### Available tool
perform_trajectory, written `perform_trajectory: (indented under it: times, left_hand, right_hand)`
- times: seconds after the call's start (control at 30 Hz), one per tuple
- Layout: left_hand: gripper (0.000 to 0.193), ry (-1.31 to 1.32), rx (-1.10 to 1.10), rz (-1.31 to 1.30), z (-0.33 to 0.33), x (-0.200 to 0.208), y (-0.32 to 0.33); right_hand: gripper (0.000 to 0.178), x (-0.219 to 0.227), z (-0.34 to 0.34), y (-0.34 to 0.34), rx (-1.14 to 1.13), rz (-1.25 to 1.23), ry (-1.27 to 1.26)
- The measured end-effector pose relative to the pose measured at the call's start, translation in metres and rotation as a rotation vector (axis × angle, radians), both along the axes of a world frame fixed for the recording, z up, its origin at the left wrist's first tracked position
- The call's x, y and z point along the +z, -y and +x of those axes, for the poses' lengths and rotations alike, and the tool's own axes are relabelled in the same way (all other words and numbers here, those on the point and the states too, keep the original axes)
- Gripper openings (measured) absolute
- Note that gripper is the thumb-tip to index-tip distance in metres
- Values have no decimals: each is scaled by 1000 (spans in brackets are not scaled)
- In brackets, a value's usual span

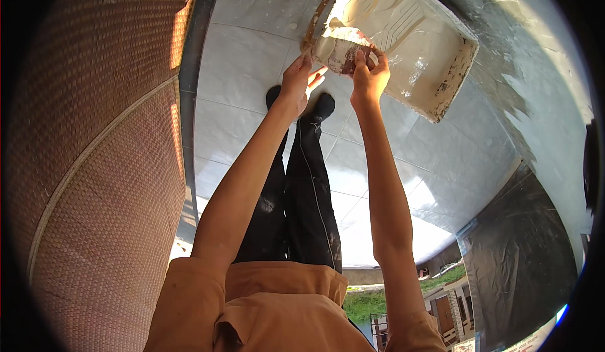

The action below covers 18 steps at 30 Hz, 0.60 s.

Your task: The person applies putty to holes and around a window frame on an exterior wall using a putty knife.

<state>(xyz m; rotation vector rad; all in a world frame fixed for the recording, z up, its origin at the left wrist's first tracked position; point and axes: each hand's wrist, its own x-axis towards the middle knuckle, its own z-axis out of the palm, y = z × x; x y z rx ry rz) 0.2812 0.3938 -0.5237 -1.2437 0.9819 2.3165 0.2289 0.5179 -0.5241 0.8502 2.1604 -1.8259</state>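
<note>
My right hand (370, 78) grips a small flat piece smeared with cream paint and reddish brown (346, 52), thumb on its face. I cannot tell its kind. Close to its left edge is my left hand (299, 82), with the thumb and forefinger pinched together and the other fingers partly stretched toward the piece. What the pinch holds, if anything, is too small to make out. A narrow brown, paint-spotted strip (319, 19) runs down to those fingertips. Just beyond both hands stands a paint tray (455, 78), coated in cream paint, with a ribbed slope and wet paint inside.
Grey floor tiles (236, 59) lie below, with my black-shod feet (324, 105) near the hands. A brown woven panel (120, 182) rises at the left. On the right stand a patchily painted wall (535, 112) and a dark plastic sheet (517, 245).
</note>
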Motion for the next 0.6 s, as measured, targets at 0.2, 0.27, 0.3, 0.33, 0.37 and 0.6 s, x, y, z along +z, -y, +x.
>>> perform_trajectory:
  times: [0.2,0.27,0.3,0.33,0.37,0.6]
  left_hand:
    - [49,30,-71,-187,6,24,30]
    - [53,33,-113,-264,1,44,38]
    - [53,4,-116,-262,-5,58,40]
    - [54,-39,-152,-303,-12,72,41]
    - [54,-83,-184,-349,-18,88,44]
    - [54,-456,-258,-616,-78,218,42]
  right_hand:
    - [33,46,-5,3,-156,-401,67]
    - [34,77,-2,2,-187,-527,33]
    - [34,88,0,-5,-187,-526,3]
    - [35,97,2,-13,-174,-572,-44]
    - [36,110,2,-17,-158,-623,-91]
    - [34,249,-13,-31,-232,-755,-369]
